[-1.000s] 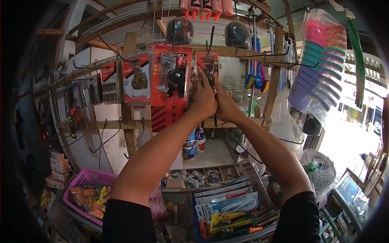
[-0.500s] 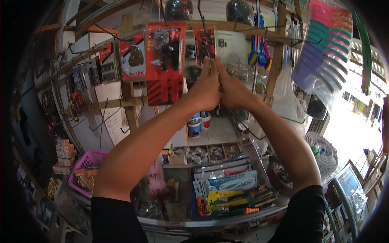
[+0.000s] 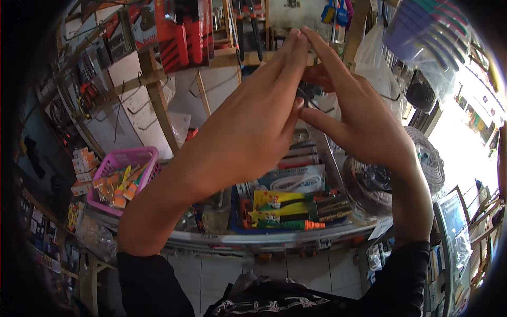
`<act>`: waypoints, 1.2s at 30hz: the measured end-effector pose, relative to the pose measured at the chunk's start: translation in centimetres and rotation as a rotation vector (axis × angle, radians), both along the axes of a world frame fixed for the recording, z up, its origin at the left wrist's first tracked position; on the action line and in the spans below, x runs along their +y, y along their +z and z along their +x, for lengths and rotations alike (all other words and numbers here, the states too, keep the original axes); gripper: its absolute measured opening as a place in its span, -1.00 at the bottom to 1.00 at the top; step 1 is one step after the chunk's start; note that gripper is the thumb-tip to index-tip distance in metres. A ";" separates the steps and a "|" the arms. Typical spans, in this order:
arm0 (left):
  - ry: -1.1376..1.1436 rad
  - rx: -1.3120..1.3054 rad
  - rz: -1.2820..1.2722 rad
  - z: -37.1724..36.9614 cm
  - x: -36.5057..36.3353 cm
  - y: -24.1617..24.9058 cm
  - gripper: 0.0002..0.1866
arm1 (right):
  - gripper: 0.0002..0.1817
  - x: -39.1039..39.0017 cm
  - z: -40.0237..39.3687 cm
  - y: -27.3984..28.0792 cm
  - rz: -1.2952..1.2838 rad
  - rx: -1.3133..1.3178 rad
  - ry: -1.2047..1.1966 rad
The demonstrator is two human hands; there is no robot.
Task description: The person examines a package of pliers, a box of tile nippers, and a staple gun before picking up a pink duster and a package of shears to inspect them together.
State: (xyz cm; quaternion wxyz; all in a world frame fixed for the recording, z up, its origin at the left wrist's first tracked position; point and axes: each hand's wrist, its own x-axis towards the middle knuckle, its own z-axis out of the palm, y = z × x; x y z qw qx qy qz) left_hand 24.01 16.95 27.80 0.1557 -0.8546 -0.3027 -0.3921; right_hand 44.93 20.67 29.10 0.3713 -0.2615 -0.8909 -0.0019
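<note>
In front of my chest, my left hand (image 3: 259, 113) and my right hand (image 3: 364, 116) are raised with their fingertips meeting. The left fingers are stretched out and close together, its back turned to me. On the right hand, the index finger reaches to the left fingertips while other fingers bend inward; its thumb points at the left thumb. Nothing held shows in either hand, though the space between the palms is partly hidden. Behind them hang a red tool pack (image 3: 184, 39) and a black-handled tool (image 3: 249, 31).
A glass-edged counter (image 3: 211, 239) holds yellow packs (image 3: 280, 203) and a coiled white cable (image 3: 297, 183). To the left stands a pink basket (image 3: 127, 154) with brushes. Metal hooks (image 3: 138, 108) jut from a wooden rack. Coiled rope (image 3: 428, 158) lies right; bagged plastic scoops (image 3: 422, 37) hang above.
Both hands have come down and closer to me, away from the small red pack on the upper hook. The view has tilted downward, showing the floor.
</note>
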 end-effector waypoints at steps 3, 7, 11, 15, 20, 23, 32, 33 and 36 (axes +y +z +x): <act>-0.065 -0.044 -0.095 0.9 -1.3 -2.9 -0.25 | 0.00 -1.6 1.7 -2.3 0.013 -0.007 0.016; -0.039 -0.051 -0.200 0.1 -2.0 -7.1 -0.33 | -0.11 -2.5 3.4 -6.2 -0.099 0.060 0.125; 0.093 -0.049 -0.434 -2.4 -0.5 -11.6 -0.46 | -0.23 -3.6 4.8 -9.4 -0.197 -0.108 0.087; 0.203 -0.149 -0.728 -5.8 2.8 -16.7 -0.56 | -0.32 -1.6 4.0 -13.3 -0.306 -0.178 0.139; 0.336 -0.236 -0.515 -8.6 5.1 -23.6 -0.61 | -0.44 3.3 1.1 -17.4 -0.242 -0.162 0.184; 0.420 -0.253 -0.405 -8.7 4.2 -26.3 -0.61 | -0.50 5.2 -0.4 -18.4 -0.312 -0.163 0.172; 0.484 -0.421 -0.408 -7.4 2.5 -29.1 -0.62 | -0.57 8.4 -4.0 -19.9 -0.267 -0.264 0.011; 0.501 -0.407 -0.397 -7.5 2.4 -29.3 -0.62 | -0.57 8.6 -4.2 -20.2 -0.287 -0.267 0.019; 0.524 -0.424 -0.400 -7.8 2.3 -29.4 -0.64 | -0.58 9.1 -4.9 -20.8 -0.321 -0.275 0.037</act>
